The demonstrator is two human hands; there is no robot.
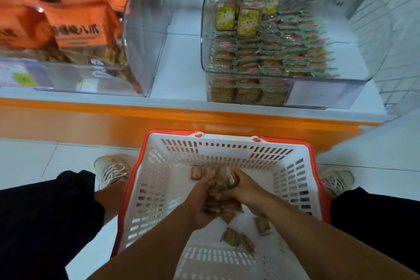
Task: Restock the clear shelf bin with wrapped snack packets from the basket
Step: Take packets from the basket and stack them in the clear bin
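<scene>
- My left hand (pixel 201 200) and right hand (pixel 244 188) are both down in the white basket (pixel 156 191), cupped toward each other around a bunch of wrapped snack packets (pixel 218 188); the fingers of each curl round the pile from its own side.
- The basket has an orange rim and slotted walls. It sits on the floor against the orange shelf edge (pixel 181 116), between my shoes.
- More loose packets (pixel 231 236) lie on the basket's bottom toward its near edge, apart from the gathered bunch, and one lies just beyond my left fingers toward the far wall.
- The clear shelf bin (pixel 318 88) stands on the white shelf, toward its right end. It holds neat rows of the same small packets, stacked from the front wall back.
- On top of those rows, toward the bin's far-left corner, a few packets with green-and-yellow labels (pixel 247 21) lie face up.
- A second clear bin (pixel 141 52) at the shelf's left end holds large orange bags (pixel 84 25) of a brown snack.
</scene>
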